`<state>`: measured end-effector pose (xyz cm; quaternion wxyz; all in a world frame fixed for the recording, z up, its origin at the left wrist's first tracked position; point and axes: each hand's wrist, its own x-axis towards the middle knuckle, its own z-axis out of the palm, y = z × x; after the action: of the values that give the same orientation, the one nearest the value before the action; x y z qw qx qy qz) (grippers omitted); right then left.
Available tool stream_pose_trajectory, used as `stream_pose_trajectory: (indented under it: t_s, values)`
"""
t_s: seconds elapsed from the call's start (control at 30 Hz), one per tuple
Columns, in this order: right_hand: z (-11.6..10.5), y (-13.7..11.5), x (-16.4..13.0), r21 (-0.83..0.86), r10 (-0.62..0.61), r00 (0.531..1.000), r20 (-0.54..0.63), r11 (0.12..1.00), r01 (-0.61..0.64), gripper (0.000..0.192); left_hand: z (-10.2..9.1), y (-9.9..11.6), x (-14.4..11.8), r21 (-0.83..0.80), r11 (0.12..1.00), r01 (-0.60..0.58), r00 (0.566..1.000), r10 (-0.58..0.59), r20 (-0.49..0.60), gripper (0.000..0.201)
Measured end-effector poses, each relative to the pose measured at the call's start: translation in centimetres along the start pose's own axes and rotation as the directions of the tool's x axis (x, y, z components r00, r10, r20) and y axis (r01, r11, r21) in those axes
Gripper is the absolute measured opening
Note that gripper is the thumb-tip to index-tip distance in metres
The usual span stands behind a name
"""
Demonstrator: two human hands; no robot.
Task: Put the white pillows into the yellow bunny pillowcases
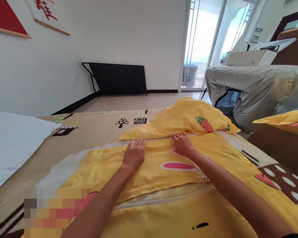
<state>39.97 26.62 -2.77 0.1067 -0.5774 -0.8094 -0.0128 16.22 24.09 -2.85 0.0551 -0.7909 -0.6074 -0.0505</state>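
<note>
A yellow pillowcase [164, 165] with a pink oval print lies flat on the bed in front of me. My left hand [134, 152] rests palm down on its far left part, fingers spread. My right hand [182, 144] presses flat on its far edge, a little to the right. Just beyond both hands lies a second yellow pillowcase [186, 119], rumpled, with a carrot print. Neither hand grips anything.
The beige patterned bedsheet [89, 129] covers the bed. A white pillow [12, 142] lies at the left. A plastic-wrapped piece of furniture [258, 89] stands at the right, with boxes on it. A black panel [116, 78] leans on the far wall.
</note>
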Motion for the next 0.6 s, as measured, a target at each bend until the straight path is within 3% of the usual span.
stream_pose_trajectory:
  t_s: [0.1, 0.17, 0.2, 0.27, 0.33, 0.43, 0.5, 0.6]
  values:
    - [1.3, -3.8, -1.4, 0.059, -0.124, 0.992, 0.023, 0.991, 0.123, 0.035, 1.1, 5.4, 0.2, -0.093, 0.986, -0.142, 0.988, 0.146, 0.042, 0.05]
    - [2.1, -3.6, -2.2, 0.085, -0.156, 0.986, 0.061, 0.985, 0.151, 0.04, 1.9, 6.5, 0.0, -0.14, 0.981, -0.136, 0.987, 0.147, 0.068, 0.05]
    - [2.3, -2.5, -2.7, 0.088, -0.149, 0.985, 0.086, 0.986, 0.142, 0.042, 2.1, 6.0, -0.3, -0.156, 0.981, -0.113, 0.989, 0.127, 0.082, 0.051]
    - [2.0, 1.4, -3.9, 0.07, -0.078, 0.988, 0.136, 0.995, 0.069, 0.049, 2.2, 3.3, -1.2, -0.171, 0.984, -0.043, 0.993, 0.061, 0.105, 0.054]
    - [1.2, 6.4, -5.6, 0.02, 0.067, 0.982, 0.174, 0.997, -0.072, 0.056, 2.1, -1.1, -2.7, -0.163, 0.985, 0.056, 0.992, -0.037, 0.117, 0.056]
    - [-0.5, 13.2, -8.8, -0.089, 0.329, 0.931, 0.16, 0.944, -0.318, 0.06, 1.8, -8.4, -5.9, -0.118, 0.96, 0.253, 0.963, -0.238, 0.128, 0.06]
    - [-1.4, 16.1, -10.8, -0.146, 0.452, 0.881, 0.137, 0.889, -0.434, 0.059, 1.7, -12.4, -8.3, -0.074, 0.937, 0.342, 0.935, -0.33, 0.132, 0.062]
    - [-2.2, 17.4, -13.0, -0.202, 0.558, 0.825, 0.087, 0.821, -0.534, 0.056, 1.5, -16.1, -11.9, -0.02, 0.939, 0.344, 0.931, -0.338, 0.141, 0.06]
